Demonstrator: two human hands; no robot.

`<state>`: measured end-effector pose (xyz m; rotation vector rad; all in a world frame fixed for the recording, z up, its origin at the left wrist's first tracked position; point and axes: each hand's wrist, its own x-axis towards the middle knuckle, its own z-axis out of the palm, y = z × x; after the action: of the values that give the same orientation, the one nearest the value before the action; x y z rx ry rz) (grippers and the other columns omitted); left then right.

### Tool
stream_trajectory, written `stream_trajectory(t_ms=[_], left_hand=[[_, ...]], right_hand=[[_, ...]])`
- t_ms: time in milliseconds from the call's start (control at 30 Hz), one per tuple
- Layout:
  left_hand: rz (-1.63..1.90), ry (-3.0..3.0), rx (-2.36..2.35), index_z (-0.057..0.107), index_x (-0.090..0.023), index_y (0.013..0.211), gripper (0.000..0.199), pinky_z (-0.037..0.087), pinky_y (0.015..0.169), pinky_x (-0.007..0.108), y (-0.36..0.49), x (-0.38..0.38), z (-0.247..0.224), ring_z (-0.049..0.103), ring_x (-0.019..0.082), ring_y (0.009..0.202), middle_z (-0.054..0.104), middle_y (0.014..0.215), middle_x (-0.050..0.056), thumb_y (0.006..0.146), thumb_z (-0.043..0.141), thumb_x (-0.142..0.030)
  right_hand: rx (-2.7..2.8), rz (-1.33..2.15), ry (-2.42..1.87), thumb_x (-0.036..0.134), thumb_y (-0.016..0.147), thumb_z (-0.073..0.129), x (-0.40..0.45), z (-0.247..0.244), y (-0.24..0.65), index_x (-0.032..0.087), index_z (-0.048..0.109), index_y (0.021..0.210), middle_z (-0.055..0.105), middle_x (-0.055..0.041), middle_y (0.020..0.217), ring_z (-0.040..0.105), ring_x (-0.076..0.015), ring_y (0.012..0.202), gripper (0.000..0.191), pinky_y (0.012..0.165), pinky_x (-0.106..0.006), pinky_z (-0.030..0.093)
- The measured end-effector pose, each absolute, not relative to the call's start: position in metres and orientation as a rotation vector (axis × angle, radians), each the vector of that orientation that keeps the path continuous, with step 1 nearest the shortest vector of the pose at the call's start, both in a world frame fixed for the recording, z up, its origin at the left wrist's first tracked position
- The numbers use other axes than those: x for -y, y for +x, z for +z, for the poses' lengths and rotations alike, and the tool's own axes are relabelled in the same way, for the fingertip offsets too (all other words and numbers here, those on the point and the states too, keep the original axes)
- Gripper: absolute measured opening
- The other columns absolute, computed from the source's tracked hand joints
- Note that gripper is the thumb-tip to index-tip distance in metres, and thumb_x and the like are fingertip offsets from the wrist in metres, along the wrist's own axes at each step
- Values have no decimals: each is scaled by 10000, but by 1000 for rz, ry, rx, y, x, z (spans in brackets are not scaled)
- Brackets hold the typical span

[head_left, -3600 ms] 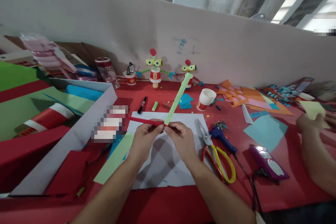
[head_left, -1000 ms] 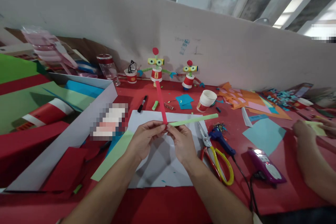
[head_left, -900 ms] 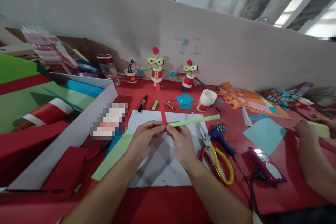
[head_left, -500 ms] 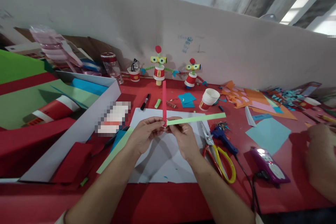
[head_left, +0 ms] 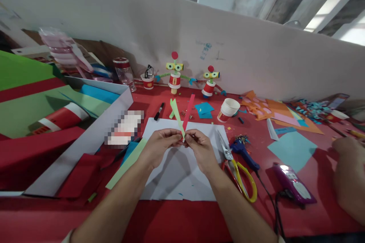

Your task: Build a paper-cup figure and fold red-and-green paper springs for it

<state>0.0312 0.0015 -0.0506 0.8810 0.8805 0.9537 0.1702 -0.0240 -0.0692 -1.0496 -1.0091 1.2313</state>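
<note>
Both hands meet above a white paper sheet (head_left: 176,182), pinching two paper strips at their joined lower ends. The light green paper strip (head_left: 177,113) leans up and to the left, while the red paper strip (head_left: 188,112) slants up to the right. The fingers of my left hand (head_left: 164,142) are closed at the joint from the left. From the right, my right hand (head_left: 199,144) grips the same spot with thumb and fingertips. How the strips overlap there is partly hidden by the fingers.
Yellow-and-red-handled scissors (head_left: 238,171) and a blue glue gun (head_left: 244,152) lie right of the sheet. A stack of paper cups (head_left: 228,110) and two paper-cup figures (head_left: 174,79) stand behind. A white box (head_left: 114,110) is left. Another person's hand (head_left: 349,171) is far right.
The green strip has swung from pointing right to pointing up and left, crossing the red strip. The red strip now tilts right. Both hands stay at the joint.
</note>
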Motion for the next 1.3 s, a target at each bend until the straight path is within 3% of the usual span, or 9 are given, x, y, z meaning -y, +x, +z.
stream_trajectory(t_ms=[333,833,933,1067,1300], left_hand=[[953,973,-810,734,-154,668,67,481,702,292,32,-1,-55,628,160,642,694,646,56,670,696,-209],[975,986,-799,748,-158,666,115,453,705,278,35,3,-51,606,166,672,697,647,44,604,658,-123],[992,987,-840,729,-152,605,23,454,694,286,36,3,-53,602,170,648,687,608,47,607,718,-172],[1007,955,-855,741,-151,622,134,477,694,308,38,3,-56,615,174,619,696,601,61,618,768,-282],[992,829,-882,726,-125,584,178,491,695,279,39,2,-54,625,154,620,699,592,71,599,799,-287]], right_hand=[[1045,1164,-1112,317,734,685,23,-69,170,202,638,742,612,24,639,541,-125,611,124,615,-260,432],[1042,1113,-1113,276,746,677,25,-67,168,209,589,750,626,31,659,591,-136,628,111,637,-275,463],[999,1078,-1098,305,733,700,26,-69,166,221,538,764,594,48,666,586,-130,613,185,622,-274,466],[932,1102,-1081,325,702,730,25,-72,166,225,510,765,566,56,671,561,-118,609,249,606,-260,463],[863,1317,-1008,450,776,635,27,-68,166,200,575,715,572,33,660,543,-112,609,264,616,-254,443]])
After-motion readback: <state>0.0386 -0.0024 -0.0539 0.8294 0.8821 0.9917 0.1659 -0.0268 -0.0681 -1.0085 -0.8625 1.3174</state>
